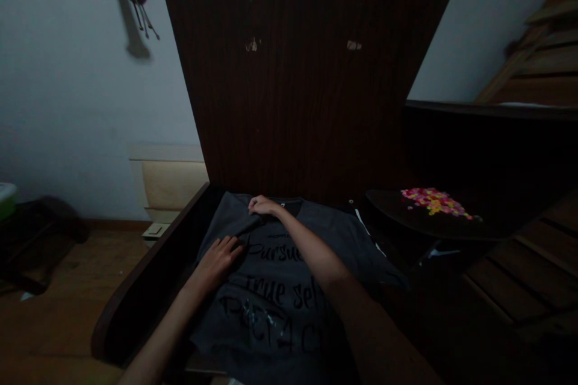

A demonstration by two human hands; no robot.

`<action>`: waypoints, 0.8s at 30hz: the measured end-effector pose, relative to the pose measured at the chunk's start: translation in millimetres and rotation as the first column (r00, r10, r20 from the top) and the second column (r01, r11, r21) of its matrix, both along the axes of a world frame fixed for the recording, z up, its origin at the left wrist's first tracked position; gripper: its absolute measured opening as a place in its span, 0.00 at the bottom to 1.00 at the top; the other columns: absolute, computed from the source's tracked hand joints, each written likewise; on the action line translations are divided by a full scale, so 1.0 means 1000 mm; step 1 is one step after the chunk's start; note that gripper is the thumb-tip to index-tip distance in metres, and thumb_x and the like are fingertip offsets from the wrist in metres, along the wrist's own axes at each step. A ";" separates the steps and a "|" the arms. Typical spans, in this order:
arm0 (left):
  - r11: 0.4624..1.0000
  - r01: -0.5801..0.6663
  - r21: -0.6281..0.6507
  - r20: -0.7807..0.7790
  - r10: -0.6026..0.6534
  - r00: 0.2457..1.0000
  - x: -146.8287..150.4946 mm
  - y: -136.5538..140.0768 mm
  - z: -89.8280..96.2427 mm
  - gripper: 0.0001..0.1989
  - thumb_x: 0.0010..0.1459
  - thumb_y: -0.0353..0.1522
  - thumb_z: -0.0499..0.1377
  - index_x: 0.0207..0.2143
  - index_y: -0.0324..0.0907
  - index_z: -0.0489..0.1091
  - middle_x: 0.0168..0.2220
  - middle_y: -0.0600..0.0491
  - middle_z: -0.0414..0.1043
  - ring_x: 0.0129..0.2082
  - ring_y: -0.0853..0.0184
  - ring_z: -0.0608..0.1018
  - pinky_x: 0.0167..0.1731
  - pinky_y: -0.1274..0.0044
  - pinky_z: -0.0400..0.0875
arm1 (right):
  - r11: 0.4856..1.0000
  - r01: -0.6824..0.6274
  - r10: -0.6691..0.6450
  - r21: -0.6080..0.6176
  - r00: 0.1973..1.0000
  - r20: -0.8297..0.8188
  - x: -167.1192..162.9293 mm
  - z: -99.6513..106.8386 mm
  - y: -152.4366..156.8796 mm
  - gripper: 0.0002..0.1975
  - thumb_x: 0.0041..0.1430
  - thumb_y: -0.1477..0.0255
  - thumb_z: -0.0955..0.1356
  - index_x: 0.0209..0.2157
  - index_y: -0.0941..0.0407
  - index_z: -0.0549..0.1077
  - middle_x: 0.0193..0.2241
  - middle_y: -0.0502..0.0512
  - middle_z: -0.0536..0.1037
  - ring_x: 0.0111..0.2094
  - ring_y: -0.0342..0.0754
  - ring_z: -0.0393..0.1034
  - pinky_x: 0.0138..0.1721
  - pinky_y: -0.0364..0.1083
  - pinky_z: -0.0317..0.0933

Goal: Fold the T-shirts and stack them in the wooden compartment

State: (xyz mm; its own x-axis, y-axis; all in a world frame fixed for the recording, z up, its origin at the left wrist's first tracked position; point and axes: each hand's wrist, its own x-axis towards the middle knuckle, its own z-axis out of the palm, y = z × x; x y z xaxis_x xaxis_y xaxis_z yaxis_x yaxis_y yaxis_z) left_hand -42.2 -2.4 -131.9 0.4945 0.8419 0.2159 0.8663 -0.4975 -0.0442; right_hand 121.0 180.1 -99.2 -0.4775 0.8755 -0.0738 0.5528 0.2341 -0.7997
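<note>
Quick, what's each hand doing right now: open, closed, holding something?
Left hand: open, resting on the gray shirt.
Right hand: closed, pinching the gray shirt near its top.

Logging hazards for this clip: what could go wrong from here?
1. Creases: the right hand seems to pinch the shirt near the collar while the left hand rests lower on it; uneven tension might bunch the fabric.
2. Spill: small colorful bits lie loose on the shelf right of the shirt; a wide swing could scatter them.
3. Misjudged edges: dim light, dark fabric on a dark surface.
</note>
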 end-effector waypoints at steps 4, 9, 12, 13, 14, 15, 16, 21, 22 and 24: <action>0.998 0.008 0.063 0.143 -0.017 0.990 -0.007 0.002 -0.009 0.21 0.58 0.22 0.49 0.51 0.43 0.70 0.45 0.45 0.73 0.44 0.60 0.74 0.45 0.69 0.68 | 0.999 0.014 -0.011 0.048 0.998 -0.060 -0.001 -0.002 -0.001 0.05 0.46 0.80 0.69 0.27 0.57 0.71 0.21 0.43 0.71 0.24 0.39 0.65 0.27 0.37 0.58; 0.999 0.033 -0.011 0.226 -0.030 0.974 -0.006 -0.010 -0.005 0.17 0.64 0.35 0.49 0.49 0.43 0.73 0.41 0.46 0.75 0.42 0.61 0.75 0.47 0.69 0.67 | 0.993 0.024 -0.016 0.119 0.998 -0.063 0.001 -0.008 -0.007 0.05 0.48 0.79 0.70 0.27 0.56 0.70 0.21 0.43 0.71 0.26 0.40 0.66 0.31 0.39 0.59; 0.995 0.085 -0.049 0.232 -0.071 0.970 -0.004 -0.014 0.001 0.17 0.63 0.40 0.50 0.47 0.45 0.74 0.44 0.48 0.75 0.46 0.60 0.73 0.50 0.67 0.64 | 0.985 0.045 -0.038 0.166 0.998 -0.047 0.001 -0.014 -0.010 0.06 0.49 0.78 0.71 0.27 0.55 0.70 0.22 0.44 0.72 0.27 0.41 0.67 0.34 0.40 0.59; 0.998 0.062 -0.019 0.253 -0.055 0.966 -0.005 -0.013 0.002 0.17 0.63 0.40 0.50 0.46 0.45 0.74 0.45 0.47 0.75 0.47 0.59 0.73 0.50 0.66 0.64 | 0.981 0.055 -0.050 0.184 0.998 -0.035 0.001 -0.015 -0.011 0.06 0.49 0.77 0.71 0.27 0.55 0.70 0.23 0.44 0.72 0.28 0.42 0.67 0.35 0.40 0.59; 0.999 0.009 0.033 0.286 -0.018 0.958 -0.008 -0.010 0.004 0.18 0.63 0.39 0.49 0.46 0.44 0.74 0.46 0.46 0.75 0.47 0.59 0.72 0.50 0.66 0.64 | 0.977 0.066 -0.064 0.202 0.998 -0.016 0.001 -0.016 -0.012 0.06 0.50 0.77 0.71 0.28 0.54 0.70 0.24 0.45 0.73 0.29 0.42 0.68 0.35 0.40 0.59; 0.993 -0.073 0.095 0.331 0.038 0.943 -0.012 -0.007 0.005 0.18 0.63 0.39 0.49 0.46 0.42 0.74 0.46 0.45 0.74 0.48 0.58 0.72 0.50 0.65 0.65 | 0.972 0.076 -0.080 0.221 0.997 0.010 0.001 -0.016 -0.013 0.06 0.51 0.76 0.71 0.30 0.54 0.70 0.26 0.45 0.73 0.30 0.43 0.68 0.36 0.41 0.59; 0.972 -0.179 0.151 0.388 0.108 0.915 -0.016 -0.002 0.007 0.19 0.62 0.39 0.49 0.45 0.40 0.74 0.47 0.43 0.74 0.48 0.56 0.72 0.50 0.65 0.65 | 0.968 0.080 -0.093 0.239 0.995 0.043 0.001 -0.016 -0.014 0.06 0.51 0.75 0.71 0.32 0.54 0.71 0.27 0.46 0.74 0.32 0.43 0.69 0.37 0.41 0.60; 0.860 -0.508 -0.039 0.613 0.422 0.667 -0.042 0.030 0.024 0.23 0.58 0.46 0.50 0.42 0.38 0.72 0.43 0.41 0.75 0.44 0.55 0.76 0.47 0.67 0.68 | 0.898 0.034 -0.114 0.438 0.981 0.158 0.003 -0.011 -0.031 0.16 0.54 0.72 0.70 0.46 0.55 0.69 0.44 0.57 0.74 0.48 0.50 0.66 0.49 0.48 0.60; 0.859 -0.496 -0.130 0.624 0.459 0.632 -0.046 0.037 0.028 0.23 0.56 0.47 0.50 0.41 0.39 0.72 0.42 0.42 0.77 0.42 0.56 0.77 0.46 0.69 0.69 | 0.869 0.023 -0.111 0.494 0.982 0.150 0.003 -0.011 -0.038 0.18 0.55 0.71 0.69 0.48 0.56 0.69 0.48 0.59 0.72 0.51 0.52 0.63 0.52 0.50 0.58; 0.850 -0.453 -0.269 0.630 0.511 0.585 -0.051 0.050 0.033 0.22 0.52 0.50 0.53 0.36 0.42 0.73 0.38 0.46 0.78 0.39 0.57 0.78 0.42 0.72 0.70 | 0.825 -0.004 -0.076 0.565 0.990 0.118 0.001 -0.015 -0.055 0.21 0.58 0.68 0.67 0.53 0.58 0.66 0.55 0.64 0.66 0.59 0.55 0.56 0.57 0.53 0.54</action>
State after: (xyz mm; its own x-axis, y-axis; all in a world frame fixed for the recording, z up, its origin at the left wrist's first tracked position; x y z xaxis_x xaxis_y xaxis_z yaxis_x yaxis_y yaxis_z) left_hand -93.6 47.4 -98.5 -0.2372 0.9407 0.2425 0.7616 0.0251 0.6476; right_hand 121.7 125.4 -114.2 -0.4657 0.8002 0.3779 0.6588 0.5986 -0.4557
